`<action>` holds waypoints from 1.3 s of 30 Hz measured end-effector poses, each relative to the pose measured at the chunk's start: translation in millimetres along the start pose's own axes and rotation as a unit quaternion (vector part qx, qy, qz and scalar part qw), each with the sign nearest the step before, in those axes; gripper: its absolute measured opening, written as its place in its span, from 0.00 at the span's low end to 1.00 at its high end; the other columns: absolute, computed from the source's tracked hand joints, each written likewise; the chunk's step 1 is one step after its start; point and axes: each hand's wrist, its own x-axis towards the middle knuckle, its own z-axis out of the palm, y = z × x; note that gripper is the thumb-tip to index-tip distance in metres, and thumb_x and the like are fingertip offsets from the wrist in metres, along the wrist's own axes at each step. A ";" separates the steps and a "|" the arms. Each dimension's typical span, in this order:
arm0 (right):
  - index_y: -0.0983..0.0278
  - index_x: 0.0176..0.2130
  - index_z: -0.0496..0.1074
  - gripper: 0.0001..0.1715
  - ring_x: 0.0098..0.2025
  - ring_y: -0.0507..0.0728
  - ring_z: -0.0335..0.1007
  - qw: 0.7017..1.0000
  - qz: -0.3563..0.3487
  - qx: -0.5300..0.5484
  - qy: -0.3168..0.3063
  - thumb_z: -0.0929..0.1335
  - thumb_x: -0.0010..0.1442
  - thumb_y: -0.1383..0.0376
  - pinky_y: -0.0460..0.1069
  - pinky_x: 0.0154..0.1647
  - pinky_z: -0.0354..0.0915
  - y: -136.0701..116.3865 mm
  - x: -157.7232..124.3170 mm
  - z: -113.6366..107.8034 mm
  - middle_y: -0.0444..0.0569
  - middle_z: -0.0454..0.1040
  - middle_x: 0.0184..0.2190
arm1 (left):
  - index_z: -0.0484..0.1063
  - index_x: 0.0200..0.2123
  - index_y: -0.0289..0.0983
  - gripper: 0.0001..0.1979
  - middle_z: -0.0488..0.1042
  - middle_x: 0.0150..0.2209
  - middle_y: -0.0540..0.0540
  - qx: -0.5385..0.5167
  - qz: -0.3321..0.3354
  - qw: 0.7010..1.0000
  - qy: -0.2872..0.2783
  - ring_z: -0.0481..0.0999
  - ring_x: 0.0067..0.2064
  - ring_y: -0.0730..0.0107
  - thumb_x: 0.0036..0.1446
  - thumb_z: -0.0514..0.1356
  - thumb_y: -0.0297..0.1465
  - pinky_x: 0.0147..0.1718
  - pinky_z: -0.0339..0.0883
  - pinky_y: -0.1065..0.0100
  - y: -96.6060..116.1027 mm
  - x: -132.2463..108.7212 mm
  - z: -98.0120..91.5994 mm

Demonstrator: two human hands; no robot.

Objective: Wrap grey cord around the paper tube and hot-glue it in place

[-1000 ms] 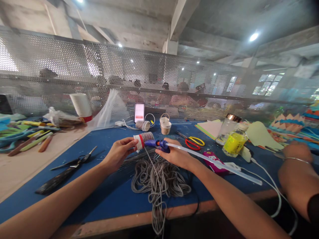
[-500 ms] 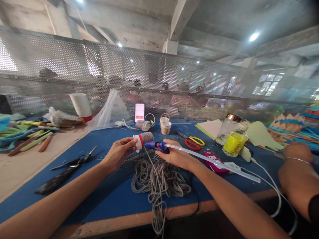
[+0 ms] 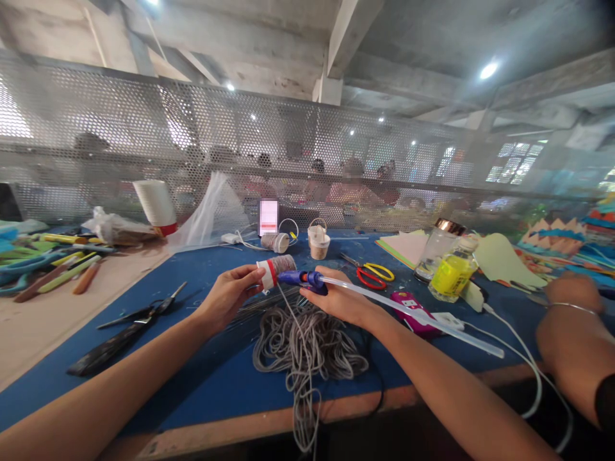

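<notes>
My left hand pinches the white rim end of a paper cup that lies on its side in the air. Grey cord is wound round the cup's far part, beside a red band. In my right hand is a blue glue gun, its nozzle at the cord-wrapped side of the cup. A long clear glue stick sticks out of the gun's back. From the cup one strand of cord runs down to a loose grey heap of cord on the blue mat, below both hands.
Black scissors lie at left, red-and-yellow-handled scissors at right. Behind stand a small cord-wrapped cup, a phone and a paper-cup stack. A yellow bottle and another person's arm are at right.
Almost nothing differs. Both hands keep their hold on the cup and the glue gun, and the glue stick's rear end has dipped slightly.
</notes>
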 end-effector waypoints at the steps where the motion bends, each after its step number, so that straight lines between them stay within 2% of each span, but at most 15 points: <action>1: 0.63 0.28 0.61 0.17 0.27 0.49 0.59 1.000 -0.001 0.001 0.001 0.68 0.59 0.55 0.45 0.29 0.52 0.4 -0.1 0.3 0.40 0.63 0.25 | 0.80 0.33 0.34 0.11 0.79 0.34 0.44 0.000 0.000 1.000 0.000 0.75 0.35 0.70 0.49 0.69 0.35 0.38 0.70 0.72 -0.5 0.4 -0.3; 12: 0.63 0.28 0.60 0.17 0.25 0.48 0.57 1.000 -0.017 0.009 0.000 0.68 0.59 0.56 0.44 0.26 0.49 3.3 -1.5 1.4 0.39 0.62 0.24 | 0.80 0.33 0.33 0.12 0.79 0.35 0.42 0.004 0.006 1.000 0.006 0.76 0.37 0.65 0.48 0.70 0.36 0.40 0.70 0.66 0.1 -1.1 0.3; 20: 0.63 0.28 0.63 0.16 0.26 0.48 0.58 1.000 -0.024 -0.011 -0.014 0.68 0.60 0.57 0.44 0.27 0.51 1.0 -1.9 -0.7 0.41 0.64 0.26 | 0.80 0.33 0.34 0.11 0.79 0.34 0.44 0.001 0.001 1.000 0.000 0.75 0.35 0.69 0.49 0.69 0.36 0.38 0.69 0.70 1.0 -1.5 -0.2; 29: 0.63 0.27 0.63 0.15 0.26 0.48 0.59 0.999 -0.028 -0.010 -0.015 0.68 0.60 0.57 0.44 0.27 0.52 2.2 -2.2 0.2 0.41 0.64 0.26 | 0.79 0.33 0.33 0.11 0.79 0.34 0.44 -0.007 -0.002 1.000 0.006 0.77 0.35 0.69 0.49 0.70 0.35 0.37 0.69 0.70 0.0 -0.4 -1.2; 39: 0.62 0.28 0.62 0.16 0.27 0.49 0.59 1.000 0.001 0.008 -0.003 0.68 0.59 0.56 0.45 0.28 0.52 0.0 -1.6 -1.0 0.41 0.64 0.25 | 0.79 0.34 0.33 0.13 0.79 0.34 0.43 0.004 -0.003 1.000 0.001 0.76 0.35 0.68 0.48 0.70 0.36 0.38 0.70 0.69 1.5 -1.5 1.1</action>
